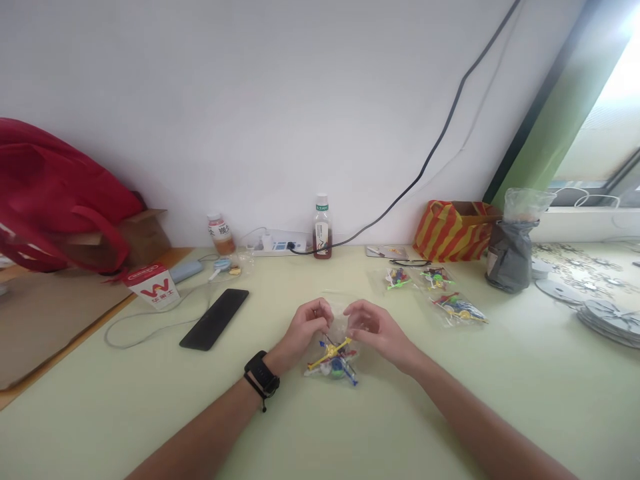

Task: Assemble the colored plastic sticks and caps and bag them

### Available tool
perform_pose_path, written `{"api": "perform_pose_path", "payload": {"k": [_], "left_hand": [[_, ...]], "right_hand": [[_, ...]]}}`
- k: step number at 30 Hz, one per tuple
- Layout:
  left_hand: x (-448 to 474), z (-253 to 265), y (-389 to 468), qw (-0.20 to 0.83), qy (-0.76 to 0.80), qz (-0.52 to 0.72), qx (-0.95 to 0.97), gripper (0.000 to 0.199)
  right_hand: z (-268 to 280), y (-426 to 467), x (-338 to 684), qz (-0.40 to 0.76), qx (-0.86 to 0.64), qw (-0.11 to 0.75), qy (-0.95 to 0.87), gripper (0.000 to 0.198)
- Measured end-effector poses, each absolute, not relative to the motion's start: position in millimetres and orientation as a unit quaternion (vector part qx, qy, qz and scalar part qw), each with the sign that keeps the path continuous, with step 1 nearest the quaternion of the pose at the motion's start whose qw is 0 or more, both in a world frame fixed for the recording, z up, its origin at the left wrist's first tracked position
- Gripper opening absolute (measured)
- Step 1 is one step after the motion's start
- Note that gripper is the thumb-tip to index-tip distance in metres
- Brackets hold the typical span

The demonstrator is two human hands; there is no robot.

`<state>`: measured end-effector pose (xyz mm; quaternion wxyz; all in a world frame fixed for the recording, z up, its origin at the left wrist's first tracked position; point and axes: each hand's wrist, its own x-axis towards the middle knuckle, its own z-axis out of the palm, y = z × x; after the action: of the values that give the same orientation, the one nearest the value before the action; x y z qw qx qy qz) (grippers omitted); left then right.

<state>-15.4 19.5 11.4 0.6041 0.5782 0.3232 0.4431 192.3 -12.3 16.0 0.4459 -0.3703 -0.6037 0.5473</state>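
Observation:
A clear plastic bag [337, 373] lies on the table in front of me. Small yellow, blue, white, red and green plastic pieces fill its lower part, a long yellow piece [329, 353] uppermost. My left hand [311, 325] pinches the bag's upper left edge with thumb and fingers curled together; a black watch [262, 373] is on that wrist. At the upper right edge, my right hand [376, 332] has its fingers bent round the film. The fingertips of both hands partly hide the bag's mouth.
Several similar packed bags [459, 308] lie at the back right. A phone [215, 319] rests to the left, near a red-and-white box [151, 287]. By the wall stand a dark drink bottle [323, 230] and a power strip [280, 244]. Grey discs [613, 319] are stacked far right.

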Motion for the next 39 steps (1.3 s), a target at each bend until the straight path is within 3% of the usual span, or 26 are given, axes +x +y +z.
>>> {"api": "perform_pose_path", "payload": {"k": [8, 13, 17, 27, 39], "left_hand": [[-7, 2, 19, 0.569, 0.36, 0.516, 0.529, 0.012], [-5, -2, 17, 0.529, 0.382, 0.566, 0.504, 0.011], [-7, 3, 18, 0.568, 0.36, 0.539, 0.507, 0.008], [-30, 10, 37, 0.562, 0.372, 0.481, 0.562, 0.02], [-34, 12, 41, 0.56, 0.363, 0.484, 0.566, 0.018]], "right_hand": [[11, -15, 183, 0.603, -0.394, 0.455, -0.523, 0.049], [12, -15, 181, 0.598, -0.417, 0.477, -0.491, 0.037], [16, -15, 183, 0.566, -0.415, 0.482, -0.525, 0.023], [15, -1, 202, 0.493, -0.429, 0.533, -0.538, 0.041], [17, 1, 211, 0.46, -0.424, 0.536, -0.567, 0.026]]}}
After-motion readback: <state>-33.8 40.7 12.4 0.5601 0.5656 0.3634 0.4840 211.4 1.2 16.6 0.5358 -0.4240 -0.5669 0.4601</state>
